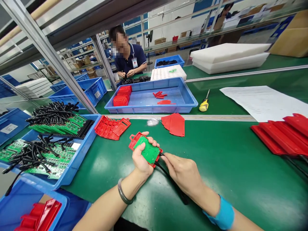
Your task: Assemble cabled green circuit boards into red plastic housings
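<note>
My left hand (141, 157) is wrapped round a red plastic case (135, 140), its thumb lying across the green circuit board (150, 150) seated in it. Two black cables come out of the case's near end. My right hand (181, 168) pinches one short black cable (161, 154) at that end between thumb and fingertips. The longer black cable (172, 183) runs down towards the table under my right hand. Beyond my hands lie open red case halves (112, 127) on the left and flat red covers (173, 124) on the right.
A blue bin (83, 160) of cabled circuit boards stands left. Ahead is a blue tray (154, 110) with red parts. A yellow screwdriver (204, 105), paper sheet (262, 99) and stacked red cases (279, 138) lie right. A co-worker (131, 56) sits across the table.
</note>
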Demonstrator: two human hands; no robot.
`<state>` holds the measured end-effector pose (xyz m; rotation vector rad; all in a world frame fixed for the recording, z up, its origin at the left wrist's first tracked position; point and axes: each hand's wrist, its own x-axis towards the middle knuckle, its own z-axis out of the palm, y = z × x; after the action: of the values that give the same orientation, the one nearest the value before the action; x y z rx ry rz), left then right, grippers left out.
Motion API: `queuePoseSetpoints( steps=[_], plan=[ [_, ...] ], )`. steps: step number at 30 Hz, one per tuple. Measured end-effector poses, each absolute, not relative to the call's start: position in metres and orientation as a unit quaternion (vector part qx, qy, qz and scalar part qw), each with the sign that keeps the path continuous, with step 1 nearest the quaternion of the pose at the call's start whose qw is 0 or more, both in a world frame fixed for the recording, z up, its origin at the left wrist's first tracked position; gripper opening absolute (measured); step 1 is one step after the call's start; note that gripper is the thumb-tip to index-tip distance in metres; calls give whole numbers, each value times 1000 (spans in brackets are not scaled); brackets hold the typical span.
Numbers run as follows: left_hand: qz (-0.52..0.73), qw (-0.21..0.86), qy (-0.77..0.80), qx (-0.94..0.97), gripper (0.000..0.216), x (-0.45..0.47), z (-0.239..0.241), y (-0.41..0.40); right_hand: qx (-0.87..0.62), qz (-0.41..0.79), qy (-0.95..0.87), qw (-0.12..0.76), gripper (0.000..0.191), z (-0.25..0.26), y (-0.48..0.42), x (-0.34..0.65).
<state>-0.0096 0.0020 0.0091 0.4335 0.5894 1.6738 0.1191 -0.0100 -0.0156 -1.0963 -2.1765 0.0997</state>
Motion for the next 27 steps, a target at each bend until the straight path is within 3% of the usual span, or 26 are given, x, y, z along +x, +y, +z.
queuePoseSetpoints(
  steps=[3,8,10,13,19,27],
  plan=[
    [727,620,238,173,27,-8,10,3,-427,62,-824,368,39,-14,-10,117],
    [716,659,206,104,28,-10,7,8,-364,-127,-839,384,34,-4,-5,120],
    [717,664,195,91,27,-11,5,8,-358,-144,-840,382,35,-2,-4,119],
    [726,655,184,101,25,-11,6,7,-402,-46,-822,400,36,-4,-7,114],
    [739,627,185,164,25,-10,14,3,-474,289,-731,396,40,-13,-17,103],
    [683,678,177,204,28,-21,15,6,-384,484,-699,361,24,-2,1,119]
  ],
)
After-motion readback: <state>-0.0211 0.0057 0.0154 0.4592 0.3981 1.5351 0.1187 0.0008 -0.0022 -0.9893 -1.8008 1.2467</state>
